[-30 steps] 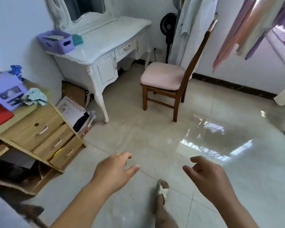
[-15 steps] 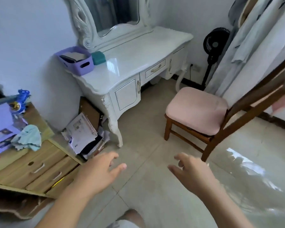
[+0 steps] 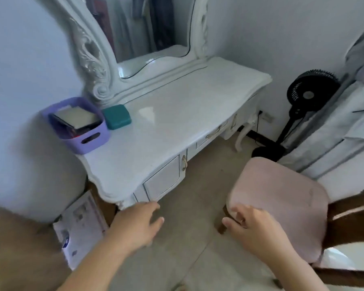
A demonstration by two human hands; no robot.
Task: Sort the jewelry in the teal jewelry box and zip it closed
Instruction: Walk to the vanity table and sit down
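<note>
Jewelry box (image 3: 116, 117), teal and closed, is sitting far left on the dressing table (image 3: 177, 122), touching a purple basket (image 3: 78, 127). Left hand (image 3: 138, 226) and right hand (image 3: 254, 229) are hovering apart near the chair (image 3: 282, 198), fingers relaxed, holding nothing.

The dresser (image 3: 166, 131) looks like white-painted wood, its top glossy enough to throw back a patch of light; the drawer handles (image 3: 184, 162) have a brass-like metal sheen. At its back edge the mirror (image 3: 151, 28) is smooth glass in a carved white frame. Near the top's left corner the basket (image 3: 80, 133) is lilac plastic, matt, and the box (image 3: 117, 117) touching or just beside it has a smooth teal surface — material unclear. The chair (image 3: 286, 206) has a pink, soft-looking cloth seat on dark wood. The fan (image 3: 312, 89) is black plastic. The floor (image 3: 200, 198) is pale tile — smooth, faintly shiny. Printed paper (image 3: 80, 227) leans by the wall.
</note>
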